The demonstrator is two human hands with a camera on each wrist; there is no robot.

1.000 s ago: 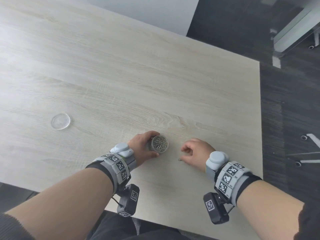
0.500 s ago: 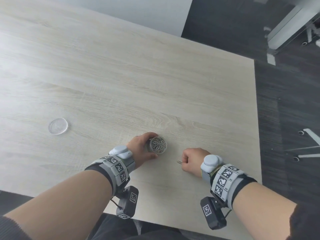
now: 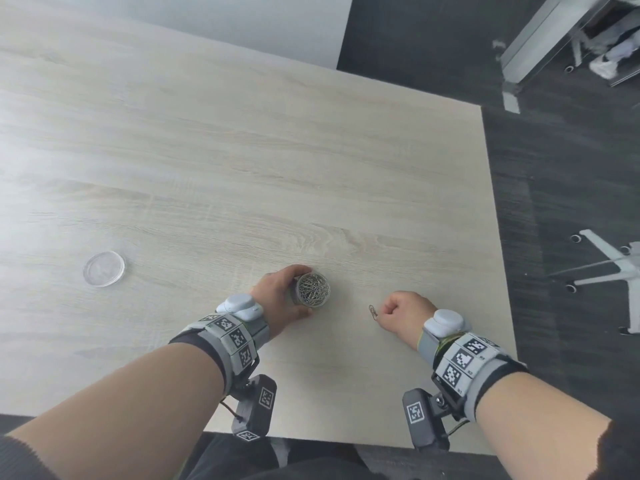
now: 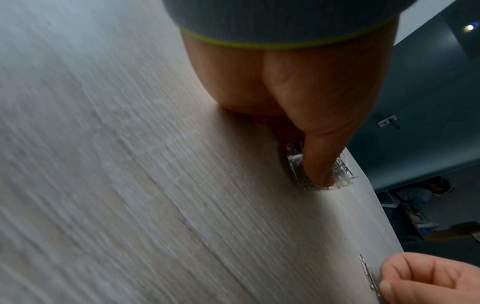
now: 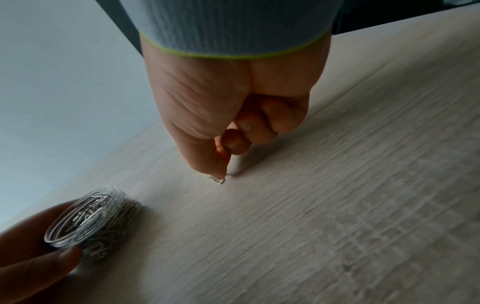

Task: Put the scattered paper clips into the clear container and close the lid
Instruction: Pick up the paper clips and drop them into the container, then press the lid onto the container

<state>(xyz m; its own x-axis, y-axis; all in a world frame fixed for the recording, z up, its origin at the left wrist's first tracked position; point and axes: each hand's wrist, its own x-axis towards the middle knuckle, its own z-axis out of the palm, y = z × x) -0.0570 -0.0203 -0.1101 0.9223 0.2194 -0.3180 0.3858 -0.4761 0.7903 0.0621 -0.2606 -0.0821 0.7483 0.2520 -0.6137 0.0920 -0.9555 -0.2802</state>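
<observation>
A small clear round container [image 3: 313, 289], full of silver paper clips, stands lidless on the wooden table [image 3: 242, 168]. My left hand [image 3: 277, 299] grips it from the left, thumb on its near side [image 4: 318, 164]. One loose paper clip [image 3: 373, 311] lies flat on the table to the container's right. My right hand [image 3: 398, 311] is curled into a fist beside it, and the thumb tip presses on the clip's end [image 5: 218, 179]. The clear lid [image 3: 104, 269] lies alone at the far left.
The table's right edge [image 3: 498, 271] runs close past my right hand, with dark floor and a chair base [image 3: 609, 265] beyond. The near edge lies just below both wrists.
My right hand closed from loosely curled fingers into a fist, its thumb now on the loose clip. The clip has shifted slightly to the right. My left hand kept its hold on the container.
</observation>
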